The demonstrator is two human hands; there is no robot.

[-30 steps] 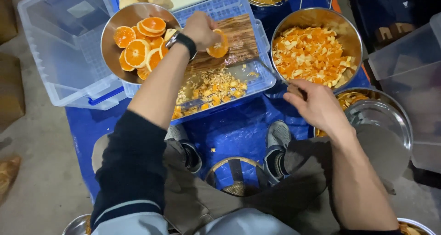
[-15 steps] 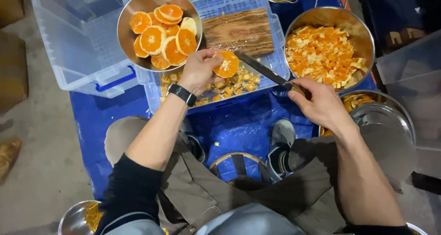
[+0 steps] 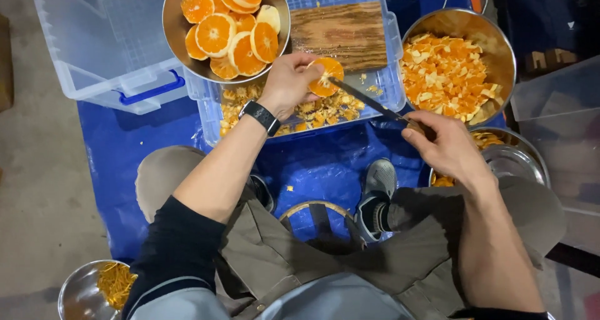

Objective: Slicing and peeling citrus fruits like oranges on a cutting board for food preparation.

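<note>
My left hand (image 3: pixel 289 82) holds an orange half (image 3: pixel 327 76) cut side up, over a clear plastic crate lid strewn with peel scraps (image 3: pixel 319 110). A knife (image 3: pixel 365 100) is gripped in my right hand (image 3: pixel 447 146), its blade tip touching the orange half. A black watch sits on my left wrist. Just behind my left hand stands a metal bowl (image 3: pixel 175 42) filled with several orange halves (image 3: pixel 228 29). A wooden cutting board (image 3: pixel 340 35) lies on the crate past the orange.
A steel pot (image 3: pixel 500 42) of cut orange pieces (image 3: pixel 447 76) stands at the right. Another metal bowl (image 3: pixel 515 160) sits below it. A clear plastic bin (image 3: pixel 94 39) is at the left on a blue tarp (image 3: pixel 125 151). A small bowl of shredded peel (image 3: pixel 94 289) sits lower left.
My left hand carried the orange half from the cutting board down toward me. My right hand brought the knife up so the blade meets the orange.
</note>
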